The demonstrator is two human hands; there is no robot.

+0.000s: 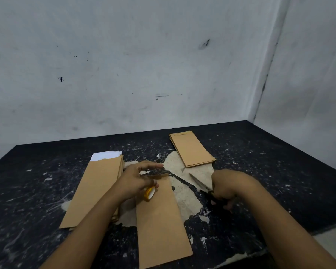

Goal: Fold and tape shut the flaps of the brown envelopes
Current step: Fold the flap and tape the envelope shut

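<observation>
Left hand (136,180): over the flap end of the middle envelope, lower fingers curled round a yellow tape roll (149,193), upper fingers stretched forward.
Right hand (224,186): fingers closed through the black handles of scissors (206,188), blades pointing toward the far edge.
Middle envelope (161,226): flat, lengthwise, reaching the near edge of the worktop (37,181).
Left envelope stack (93,189): beside it, white paper showing at the far end.
Far envelope stack (191,149): near the far edge, apart from both hands.
</observation>
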